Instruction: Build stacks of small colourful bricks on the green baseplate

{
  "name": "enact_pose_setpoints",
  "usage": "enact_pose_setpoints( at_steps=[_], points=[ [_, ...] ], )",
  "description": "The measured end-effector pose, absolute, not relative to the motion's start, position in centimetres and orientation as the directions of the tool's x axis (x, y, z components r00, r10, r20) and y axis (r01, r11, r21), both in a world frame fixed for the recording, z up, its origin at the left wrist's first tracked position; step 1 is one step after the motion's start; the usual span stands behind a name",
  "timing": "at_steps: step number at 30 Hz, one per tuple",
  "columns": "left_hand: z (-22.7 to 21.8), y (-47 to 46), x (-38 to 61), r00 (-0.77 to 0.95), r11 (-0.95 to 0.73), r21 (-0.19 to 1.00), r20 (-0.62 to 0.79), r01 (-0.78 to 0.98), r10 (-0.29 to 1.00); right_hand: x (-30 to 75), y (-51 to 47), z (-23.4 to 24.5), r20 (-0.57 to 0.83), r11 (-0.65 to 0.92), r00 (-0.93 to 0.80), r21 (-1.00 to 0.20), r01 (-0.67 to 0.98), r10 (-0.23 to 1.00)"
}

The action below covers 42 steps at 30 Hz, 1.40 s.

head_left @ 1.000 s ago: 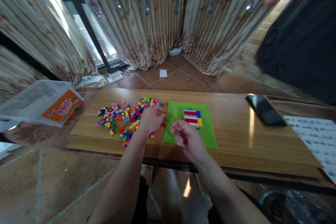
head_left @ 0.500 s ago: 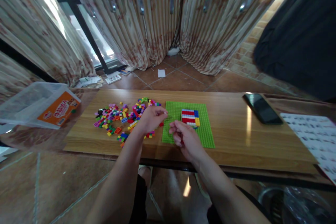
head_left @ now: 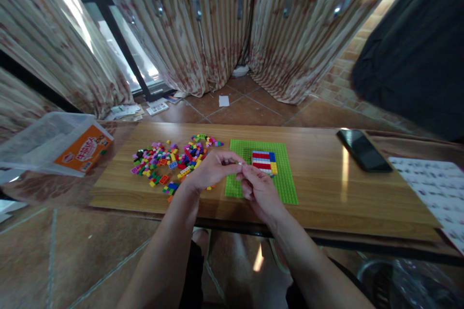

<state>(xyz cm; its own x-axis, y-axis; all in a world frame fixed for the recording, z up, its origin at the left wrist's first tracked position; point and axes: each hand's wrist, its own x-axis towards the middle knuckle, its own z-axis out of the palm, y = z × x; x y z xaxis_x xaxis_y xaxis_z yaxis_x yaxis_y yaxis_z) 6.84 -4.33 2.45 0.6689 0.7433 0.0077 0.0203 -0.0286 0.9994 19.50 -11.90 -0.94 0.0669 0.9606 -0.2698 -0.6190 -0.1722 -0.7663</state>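
Note:
My left hand point(head_left: 215, 169) is closed in a pinch over the left side of the green baseplate point(head_left: 284, 188), with a small white brick point(head_left: 239, 163) at its fingertips, mostly hidden. My right hand point(head_left: 260, 187) meets it there, thumb and forefinger pressed together at the same spot; what sits in them is covered. Just beyond the right hand, a block of bricks point(head_left: 261, 156) stands on the baseplate, striped red and white with blue and yellow along its right side. Left of my hands lies a spread of loose coloured bricks point(head_left: 164, 179).
A clear plastic box point(head_left: 72, 120) with an orange label stands at the table's left end. Toward the right lie a black phone point(head_left: 364, 150) and a printed sheet point(head_left: 427, 183). The wooden table point(head_left: 319, 188) has its front edge near my forearms.
My left hand has moved right, bringing its small white brick to the right hand's fingertips. The right hand has stayed nearly in place, and the two hands now touch.

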Motion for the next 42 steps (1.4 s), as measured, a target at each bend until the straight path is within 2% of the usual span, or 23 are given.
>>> enact_pose_setpoints(
  at_steps=[9,13,15,17,21,23,31,38,42],
  points=[
    [3.1,-5.4,6.9,0.620,-0.068,0.995,0.095,-0.067,0.779,20.0,-12.0,-0.1,-0.216,-0.179,-0.027,-0.728,-0.662,0.976],
    [2.8,-4.5,6.5,0.357,-0.032,0.954,0.143,-0.299,0.923,19.8,-12.5,0.1,-0.213,-0.182,-0.039,-0.714,-0.676,0.976],
    [2.9,-3.7,6.1,0.214,-0.019,0.910,0.117,-0.414,0.970,19.7,-12.7,0.1,-0.238,-0.200,-0.037,-0.710,-0.675,0.971],
    [2.9,-3.0,5.7,0.149,0.033,0.879,0.044,-0.476,0.988,19.6,-12.7,-0.1,-0.278,-0.228,-0.039,-0.690,-0.687,0.960],
    [2.7,-2.5,5.6,0.196,0.244,0.825,-0.165,-0.509,0.967,19.7,-12.1,-0.8,-0.328,-0.256,-0.056,-0.607,-0.752,0.943],
    [2.6,-2.5,5.7,0.232,0.310,0.799,-0.218,-0.516,0.948,19.6,-11.7,-1.0,-0.325,-0.242,-0.051,-0.580,-0.778,0.944],
    [2.8,-2.4,5.1,0.210,0.324,0.750,-0.247,-0.577,0.946,18.7,-10.0,-1.2,-0.416,-0.201,0.051,-0.539,-0.818,0.908],
    [2.9,-2.6,4.9,0.179,0.303,0.760,-0.244,-0.575,0.953,16.8,-7.7,-1.5,-0.339,-0.092,0.133,-0.572,-0.815,0.931],
    [3.1,-2.8,4.6,0.162,0.297,0.758,-0.250,-0.581,0.955,15.3,-6.1,-2.0,-0.302,0.019,0.274,-0.641,-0.767,0.913]
  ],
)
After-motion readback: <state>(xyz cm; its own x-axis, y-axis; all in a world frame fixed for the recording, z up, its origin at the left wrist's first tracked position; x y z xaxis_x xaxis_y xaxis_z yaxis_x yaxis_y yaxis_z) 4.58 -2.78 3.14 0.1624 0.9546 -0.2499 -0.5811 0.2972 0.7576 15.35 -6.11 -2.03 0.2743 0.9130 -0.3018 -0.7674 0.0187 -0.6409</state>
